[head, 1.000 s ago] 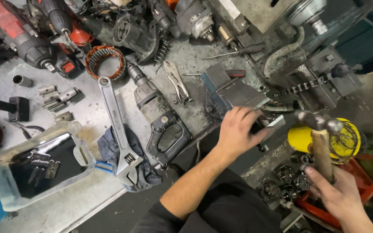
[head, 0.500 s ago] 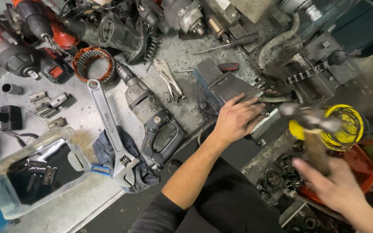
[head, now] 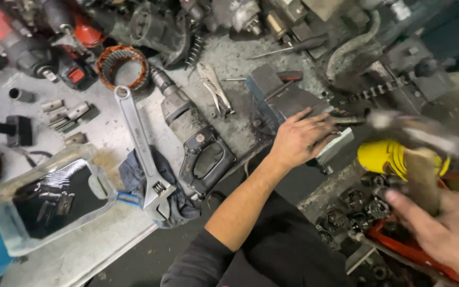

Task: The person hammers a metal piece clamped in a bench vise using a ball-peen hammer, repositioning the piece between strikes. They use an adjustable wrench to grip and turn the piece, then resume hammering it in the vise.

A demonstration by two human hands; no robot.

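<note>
- Hammer (head: 418, 141): wooden handle, grey metal head, heavily motion-blurred. It sits at the right of the view, above the yellow round thing (head: 386, 158); head points left, toward the vise.
- Right hand (head: 447, 231): fingers wrapped round the lower end of the hammer handle. Hand is blurred too and cut off by the bottom-right edge.
- Left hand (head: 301, 138): lies palm-down on the blue-grey vise (head: 282, 98), fingers curled over a small dark metal part (head: 346, 120) at the vise edge. What that part is, can't make out; fingers cover most of it.
- Pale block (head: 338, 146) just under the left hand's fingertips, mostly hidden.
- Bench (head: 107, 138) left of the vise: big adjustable wrench (head: 142, 151) lying on a blue rag (head: 134, 175), old drill (head: 192, 133) beside it, pliers (head: 216, 90) near the vise.
- Copper-wound motor ring (head: 123, 66) further up, red power tools (head: 54, 42) at the top left, partly out of frame.
- Clear plastic tray (head: 49, 199) bottom left holds dark bits, contents unreadable.
- Chain (head: 378, 90) runs right of the vise; machinery behind it is dark and hard to separate.
</note>
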